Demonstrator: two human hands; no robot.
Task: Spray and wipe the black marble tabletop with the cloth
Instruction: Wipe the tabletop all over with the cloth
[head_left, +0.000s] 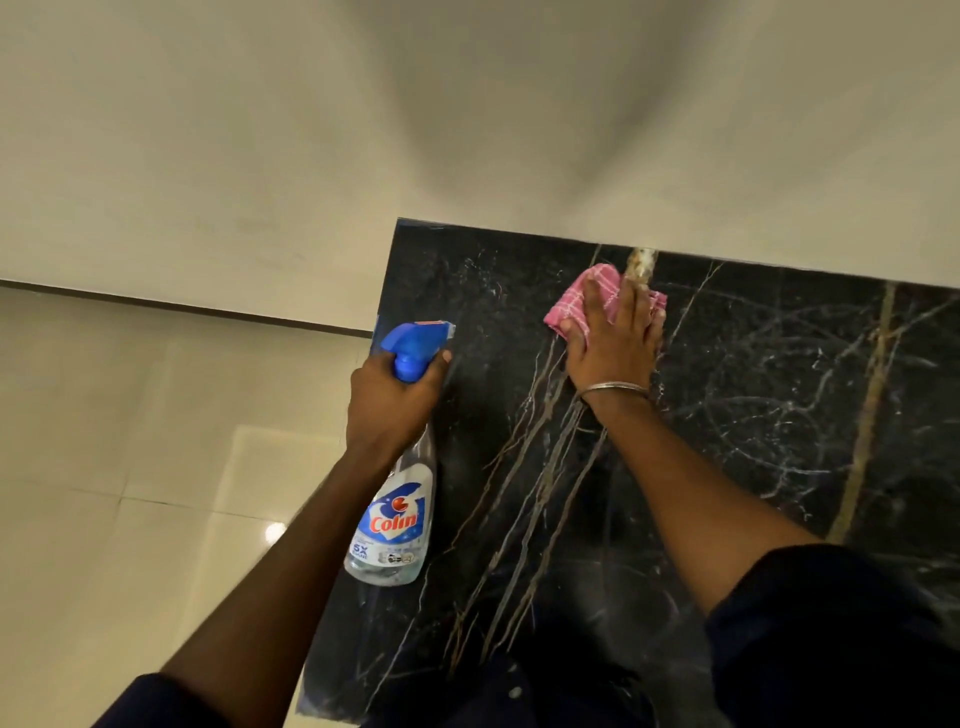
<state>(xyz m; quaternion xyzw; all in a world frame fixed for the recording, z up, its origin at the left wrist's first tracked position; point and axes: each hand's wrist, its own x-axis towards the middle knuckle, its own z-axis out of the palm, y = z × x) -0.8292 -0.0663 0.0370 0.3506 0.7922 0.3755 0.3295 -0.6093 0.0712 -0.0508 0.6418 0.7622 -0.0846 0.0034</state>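
The black marble tabletop, veined in gold and white, fills the right half of the head view. My right hand presses flat on a pink checked cloth near the tabletop's far edge, fingers spread over it. My left hand grips the neck of a clear spray bottle with a blue trigger head and a Colin label. The bottle hangs above the tabletop's left edge, nozzle aimed toward the far side.
A cream wall rises directly behind the tabletop's far edge. Glossy cream floor tiles lie to the left, below the tabletop's left edge. A thin metal bangle circles my right wrist.
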